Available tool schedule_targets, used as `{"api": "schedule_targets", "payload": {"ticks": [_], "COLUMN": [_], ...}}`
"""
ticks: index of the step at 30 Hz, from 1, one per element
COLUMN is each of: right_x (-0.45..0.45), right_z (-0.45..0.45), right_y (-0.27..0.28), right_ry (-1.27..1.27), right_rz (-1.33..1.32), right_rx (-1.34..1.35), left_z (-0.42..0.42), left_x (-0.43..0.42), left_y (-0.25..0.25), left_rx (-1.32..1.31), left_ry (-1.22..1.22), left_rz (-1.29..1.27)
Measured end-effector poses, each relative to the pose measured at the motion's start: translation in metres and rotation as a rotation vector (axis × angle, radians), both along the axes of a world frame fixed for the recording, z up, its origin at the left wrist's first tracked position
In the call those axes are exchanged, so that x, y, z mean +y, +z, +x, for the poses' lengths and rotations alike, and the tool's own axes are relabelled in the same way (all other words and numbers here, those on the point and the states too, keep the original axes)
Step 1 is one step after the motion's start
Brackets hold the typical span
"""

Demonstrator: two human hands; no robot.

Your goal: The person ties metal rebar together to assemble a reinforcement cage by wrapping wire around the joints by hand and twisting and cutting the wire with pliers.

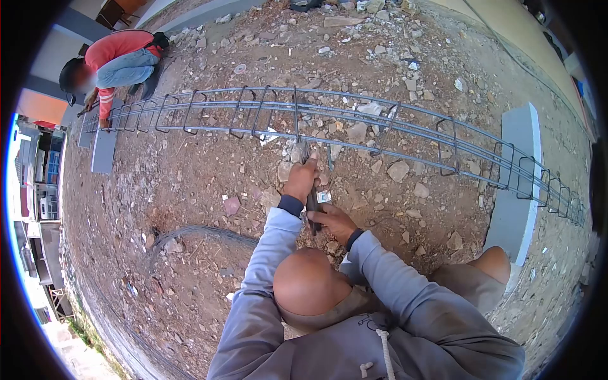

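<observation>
My left hand (pixel 302 179) is closed just below the near bars of a long rebar cage (pixel 354 142). Thin grey tie wires (pixel 304 151) stick out above its fingers toward the cage. Close below it, my right hand (pixel 334 221) is closed around a dark metal tool (pixel 313 201) that looks like pincers. The tool runs upright between both hands, its lower end showing under the right fingers. Its jaws are hidden by my left hand. The cage has long bars with square stirrups tied along them.
Grey boards (pixel 516 183) support the cage at the right, and another board (pixel 103 151) at the left. A co-worker in a red shirt (pixel 117 50) crouches at the far left end, hands at the cage. A bundle of wire (pixel 196 231) lies on the stony ground (pixel 190 297).
</observation>
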State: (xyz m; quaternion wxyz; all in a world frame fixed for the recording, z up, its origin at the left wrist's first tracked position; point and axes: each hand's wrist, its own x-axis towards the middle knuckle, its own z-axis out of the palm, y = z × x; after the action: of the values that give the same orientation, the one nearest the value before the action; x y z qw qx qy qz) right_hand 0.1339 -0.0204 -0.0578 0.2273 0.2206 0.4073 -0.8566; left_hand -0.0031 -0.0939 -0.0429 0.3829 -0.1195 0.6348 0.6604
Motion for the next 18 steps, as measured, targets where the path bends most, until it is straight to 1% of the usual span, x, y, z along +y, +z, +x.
{"api": "schedule_targets", "payload": {"ticks": [1, 3, 4, 5, 6, 8, 9, 12, 13, 16, 17, 18], "right_x": [-0.008, -0.036, -0.047, -0.052, -0.054, -0.057, -0.042, -0.005, 0.001, 0.011, 0.008, 0.01], "right_z": [0.002, 0.003, 0.002, -0.001, -0.005, -0.013, -0.014, -0.01, -0.01, -0.01, -0.01, -0.014], "right_y": [-0.007, -0.034, -0.036, -0.038, -0.044, -0.062, -0.027, -0.012, -0.008, -0.009, -0.018, -0.015], "right_ry": [0.048, -0.06, -0.115, -0.223, -0.251, -0.303, -0.163, 0.024, 0.016, 0.116, 0.107, 0.161], "right_rz": [0.241, 0.764, 1.024, 0.867, 0.787, 0.624, 0.56, -0.149, -0.284, -0.417, -0.326, -0.151], "right_rx": [0.113, 0.217, 0.265, 0.151, 0.157, 0.167, -0.045, 0.014, -0.019, -0.01, -0.013, 0.0], "left_z": [0.001, 0.002, 0.007, 0.011, 0.014, 0.017, 0.018, 0.009, 0.008, 0.007, 0.008, 0.007], "left_x": [0.001, 0.008, 0.013, 0.016, 0.018, 0.019, 0.019, 0.003, -0.002, -0.004, -0.003, -0.005], "left_y": [-0.01, -0.034, -0.026, -0.018, -0.009, -0.005, -0.004, 0.011, 0.016, 0.005, 0.001, -0.002], "left_rx": [0.122, 0.371, 0.485, 0.602, 0.721, 0.786, 0.816, 0.444, 0.33, 0.112, 0.065, 0.063], "left_ry": [-0.006, 0.014, 0.02, 0.031, 0.045, 0.023, 0.011, -0.014, -0.008, 0.037, 0.058, 0.065], "left_rz": [-0.139, -0.455, -0.55, -0.647, -0.745, -0.888, -0.957, -0.5, -0.304, 0.08, 0.12, 0.153]}}
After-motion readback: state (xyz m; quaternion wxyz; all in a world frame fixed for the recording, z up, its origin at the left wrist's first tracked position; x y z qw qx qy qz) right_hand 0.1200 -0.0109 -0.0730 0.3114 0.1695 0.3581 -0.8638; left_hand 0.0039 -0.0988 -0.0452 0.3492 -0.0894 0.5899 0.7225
